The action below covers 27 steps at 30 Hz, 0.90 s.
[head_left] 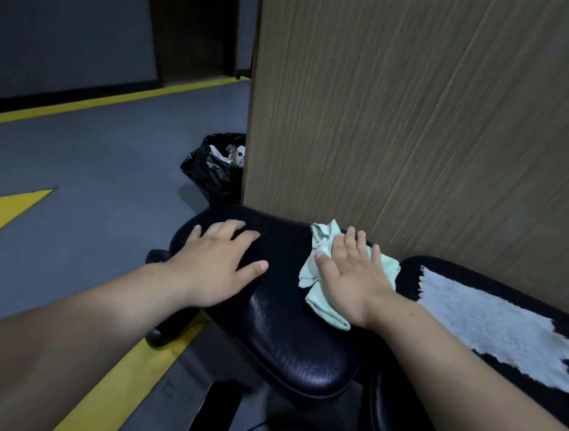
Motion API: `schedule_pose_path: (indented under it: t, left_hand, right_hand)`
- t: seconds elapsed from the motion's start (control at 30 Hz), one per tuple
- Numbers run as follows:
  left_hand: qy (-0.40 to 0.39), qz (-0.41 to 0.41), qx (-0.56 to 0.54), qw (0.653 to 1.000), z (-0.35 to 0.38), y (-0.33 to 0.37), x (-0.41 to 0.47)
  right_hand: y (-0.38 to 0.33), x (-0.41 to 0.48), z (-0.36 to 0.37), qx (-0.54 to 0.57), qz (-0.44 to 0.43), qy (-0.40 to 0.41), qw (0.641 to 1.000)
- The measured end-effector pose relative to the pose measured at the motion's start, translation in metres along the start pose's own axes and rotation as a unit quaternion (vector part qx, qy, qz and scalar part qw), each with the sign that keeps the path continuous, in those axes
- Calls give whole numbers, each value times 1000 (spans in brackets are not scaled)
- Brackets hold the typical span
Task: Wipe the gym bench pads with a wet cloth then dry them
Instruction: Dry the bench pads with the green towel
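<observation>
A black padded bench seat [279, 331] fills the lower middle of the head view. My left hand [217, 261] rests flat on its left end, fingers spread. With straight fingers, my right hand [353, 276] presses a crumpled pale green cloth [321, 249] onto the pad's far right part. A second black pad [497, 285] lies to the right, with a torn white patch [494, 323] on its surface.
A tall wooden panel [422, 124] stands directly behind the pads. A black rubbish bag [214, 171] with litter sits on the grey floor at the panel's left edge. Yellow floor markings [4, 211] run across the floor on the left. Black frame parts [217, 412] show below the seat.
</observation>
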<state>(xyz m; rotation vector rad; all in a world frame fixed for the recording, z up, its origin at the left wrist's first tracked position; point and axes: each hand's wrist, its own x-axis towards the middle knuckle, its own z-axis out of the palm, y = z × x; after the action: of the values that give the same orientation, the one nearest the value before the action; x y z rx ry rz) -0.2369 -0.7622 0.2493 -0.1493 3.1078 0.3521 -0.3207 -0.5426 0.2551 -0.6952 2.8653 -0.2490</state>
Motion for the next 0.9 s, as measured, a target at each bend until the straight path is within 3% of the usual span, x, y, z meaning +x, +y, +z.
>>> schedule_pose_path:
  t: [0.1, 0.27, 0.53, 0.9]
  left_hand:
    - [-2, 4, -1, 1000, 1, -5, -4]
    - [-13, 12, -1, 1000, 3, -7, -8]
    - [23, 26, 17, 999, 9, -13, -9]
    - [90, 39, 29, 995, 6, -19, 7]
  right_hand:
    - [-1, -22, 3, 101, -33, -40, 994]
    - [1, -59, -1, 118, -95, -84, 985]
    - [-11, -72, 14, -59, -103, -20, 993]
    - [-54, -23, 20, -75, -39, 3, 996]
